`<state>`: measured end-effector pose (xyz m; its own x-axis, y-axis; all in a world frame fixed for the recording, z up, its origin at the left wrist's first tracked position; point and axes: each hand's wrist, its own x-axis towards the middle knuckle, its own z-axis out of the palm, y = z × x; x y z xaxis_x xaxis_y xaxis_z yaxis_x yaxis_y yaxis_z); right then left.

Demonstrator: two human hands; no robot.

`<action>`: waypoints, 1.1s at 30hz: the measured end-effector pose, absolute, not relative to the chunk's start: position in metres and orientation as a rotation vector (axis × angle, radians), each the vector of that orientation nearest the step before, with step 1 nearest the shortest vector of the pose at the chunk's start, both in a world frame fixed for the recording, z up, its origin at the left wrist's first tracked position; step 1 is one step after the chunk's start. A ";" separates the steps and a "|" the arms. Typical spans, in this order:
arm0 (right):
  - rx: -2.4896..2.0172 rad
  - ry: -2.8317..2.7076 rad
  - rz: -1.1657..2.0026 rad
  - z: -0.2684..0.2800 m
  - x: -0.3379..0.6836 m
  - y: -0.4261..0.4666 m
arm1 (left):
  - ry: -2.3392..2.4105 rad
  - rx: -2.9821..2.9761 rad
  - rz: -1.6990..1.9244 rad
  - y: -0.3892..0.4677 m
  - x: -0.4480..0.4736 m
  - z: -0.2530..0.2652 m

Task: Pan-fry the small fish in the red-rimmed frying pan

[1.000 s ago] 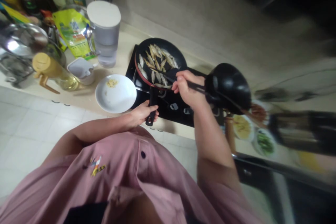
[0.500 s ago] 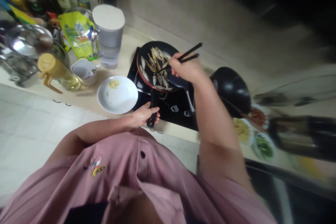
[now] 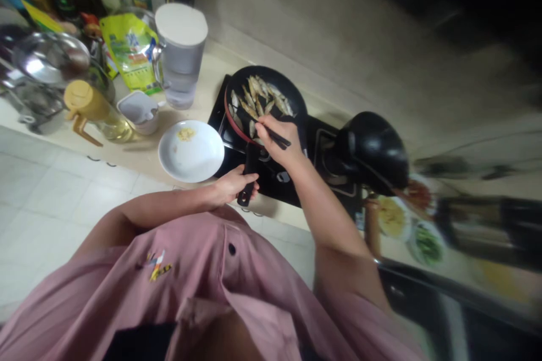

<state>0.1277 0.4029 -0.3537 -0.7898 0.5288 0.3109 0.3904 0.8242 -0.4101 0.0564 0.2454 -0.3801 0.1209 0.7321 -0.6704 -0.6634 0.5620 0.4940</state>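
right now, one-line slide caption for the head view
Left hand grips the frying pan handle while right hand works chopsticks among small fish.

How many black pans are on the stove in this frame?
2. The frying pan with small fish sits on the left burner, its handle in the left hand; a black wok sits to the right.

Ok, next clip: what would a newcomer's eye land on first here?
Probably the black frying pan of small fish on the stove, mid-frame. The right hand holds dark chopsticks over its near edge, while the left hand grips the pan handle. Just left sits a white plate with a few yellow crumbs.
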 end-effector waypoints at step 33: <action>-0.998 -1.902 1.276 -0.392 0.136 0.452 | 1.060 0.050 1.008 0.246 0.056 -0.380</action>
